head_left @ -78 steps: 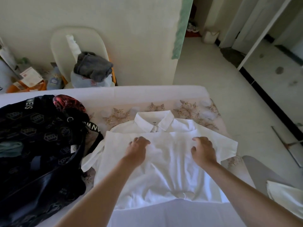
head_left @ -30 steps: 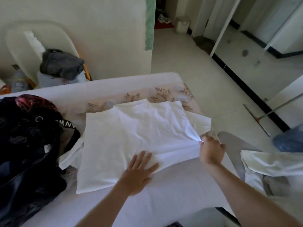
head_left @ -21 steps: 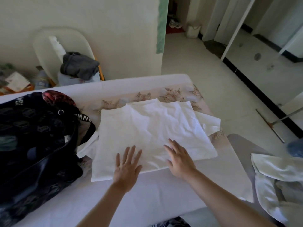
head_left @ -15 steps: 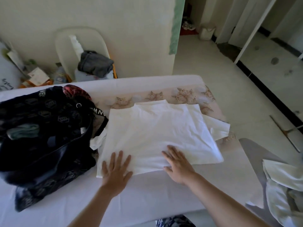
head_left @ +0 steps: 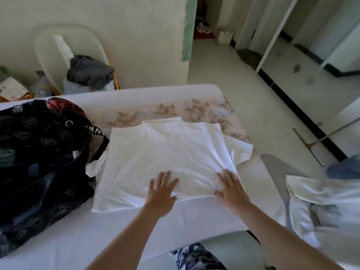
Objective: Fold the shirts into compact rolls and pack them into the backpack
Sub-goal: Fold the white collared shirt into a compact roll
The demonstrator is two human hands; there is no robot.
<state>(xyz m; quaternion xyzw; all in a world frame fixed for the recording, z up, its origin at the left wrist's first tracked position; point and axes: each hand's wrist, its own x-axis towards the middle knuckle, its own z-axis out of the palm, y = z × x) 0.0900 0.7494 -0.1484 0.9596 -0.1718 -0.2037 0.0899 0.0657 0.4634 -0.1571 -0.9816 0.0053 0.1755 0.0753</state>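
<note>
Presently, shirt: white cotton shirt (head_left: 165, 156) is spread flat on white-covered table (head_left: 97, 230), collar end far.
Hands: left hand (head_left: 161, 190) and right hand (head_left: 231, 190) are laid flat on the near hem, nothing gripped.
Axis: runs away from both hands, about equally near.
Backpack: black patterned fabric backpack (head_left: 39, 162) is set just left.

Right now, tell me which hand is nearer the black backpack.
Left. The left hand lies flat on the near edge of the white shirt, around its middle; the right hand presses its near right corner, farther from the backpack.
</note>
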